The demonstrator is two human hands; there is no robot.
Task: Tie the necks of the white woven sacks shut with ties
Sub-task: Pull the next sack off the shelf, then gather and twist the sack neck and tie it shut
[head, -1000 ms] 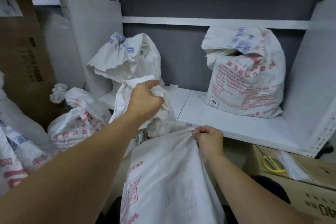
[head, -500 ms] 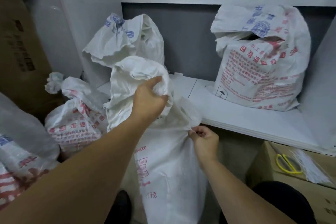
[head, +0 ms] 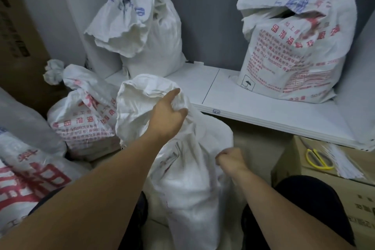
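Left hand (head: 169, 116) clamps the floppy mouth of the centre-frame sack (head: 188, 178), right hand (head: 230, 158) fisted at its side, contents unclear; loose gather could slip open before any tie from lower-right ties (head: 341, 160) goes on.

Around the sack (head: 188, 178) you grip, your way is blocked at nine o'clock by the tied sack (head: 85, 115), at eleven by the open sack (head: 146, 32) and at three by the carton (head: 324, 180), while the bare shelf (head: 223, 95) at one o'clock lies open.
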